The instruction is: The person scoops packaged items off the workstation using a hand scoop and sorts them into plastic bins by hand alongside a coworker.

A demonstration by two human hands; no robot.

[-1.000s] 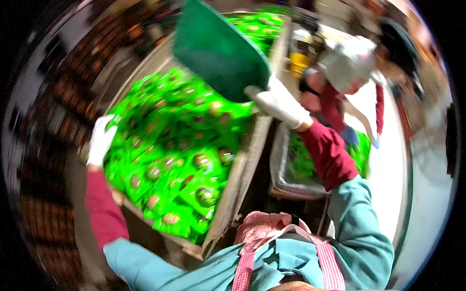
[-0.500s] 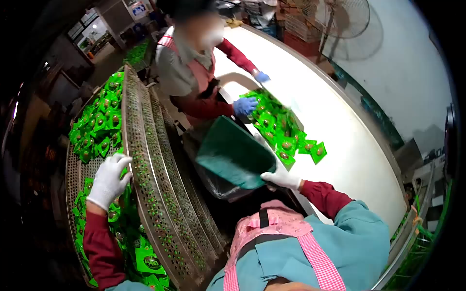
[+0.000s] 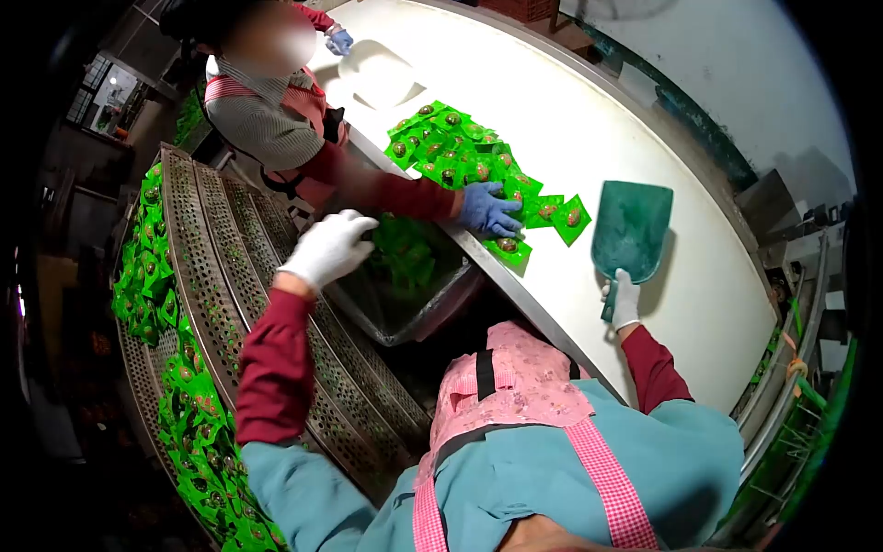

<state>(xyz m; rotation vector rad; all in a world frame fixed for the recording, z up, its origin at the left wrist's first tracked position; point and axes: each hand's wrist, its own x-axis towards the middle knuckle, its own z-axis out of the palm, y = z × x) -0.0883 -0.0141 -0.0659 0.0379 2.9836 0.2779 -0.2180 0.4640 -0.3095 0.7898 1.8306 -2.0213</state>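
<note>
My right hand [image 3: 624, 299], in a white glove, grips the handle of a green scoop [image 3: 633, 225] above the right part of the white table [image 3: 561, 110]. Nothing lies in the scoop. My left hand [image 3: 329, 248], gloved in white too, hovers empty with thumb and fingers apart. Beneath it is a bin with a clear plastic liner [image 3: 395, 317] and green packets [image 3: 402, 256] inside. A pile of shiny green packets [image 3: 460, 152] lies on the table, left of the scoop.
Across from me a co-worker's blue-gloved hand [image 3: 489, 210] touches the pile; their other hand [image 3: 339, 41] is by a white scoop [image 3: 379, 75]. Perforated metal steps [image 3: 248, 239] rise at left, with many green packets [image 3: 198, 432] beyond. A metal edge [image 3: 543, 322] borders the table.
My right hand has carried the green scoop from above the bin rightward over the table. My left hand has moved right, from the packets at left to above the bin. The co-worker's near hand slid along the pile.
</note>
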